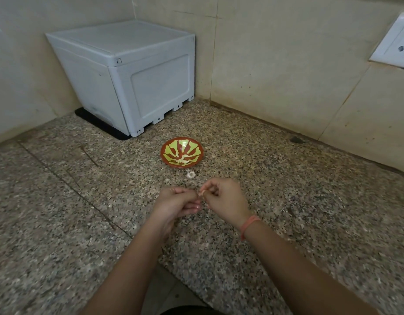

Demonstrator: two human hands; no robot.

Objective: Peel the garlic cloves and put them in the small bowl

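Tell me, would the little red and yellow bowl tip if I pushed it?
Probably slides rather than tips: the bowl sits low and wide on the stone counter. It looks small and shallow, so likely light.

We see a pale grey plastic box standing in the corner of a speckled granite counter, with a black mat showing beneath the box's near edge. Well to the right of the box, a white wall socket is set into beige wall tiles.
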